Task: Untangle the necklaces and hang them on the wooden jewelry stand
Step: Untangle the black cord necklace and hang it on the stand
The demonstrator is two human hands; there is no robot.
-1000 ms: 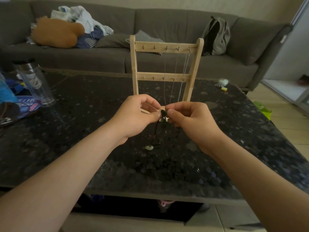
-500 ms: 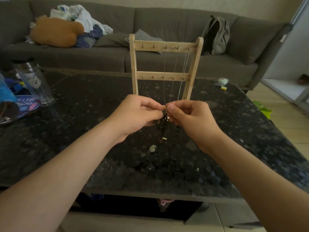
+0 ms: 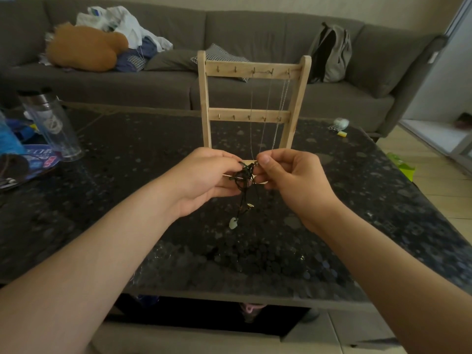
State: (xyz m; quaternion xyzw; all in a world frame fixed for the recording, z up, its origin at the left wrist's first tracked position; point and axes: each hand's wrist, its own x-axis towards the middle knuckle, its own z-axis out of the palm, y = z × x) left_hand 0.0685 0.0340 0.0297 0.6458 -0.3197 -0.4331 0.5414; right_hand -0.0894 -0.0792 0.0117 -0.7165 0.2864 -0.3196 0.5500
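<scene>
Two hands were together above the dark table [image 3: 127, 200]: the left hand [image 3: 204, 180] and the right hand [image 3: 288, 180] each pinched a tangle of black cord necklaces [image 3: 244, 175], with a pale pendant [image 3: 233, 223] hanging below. Just behind stood the wooden jewelry stand [image 3: 204, 98], with thin chains [image 3: 282, 103] on its upper hooks.
</scene>
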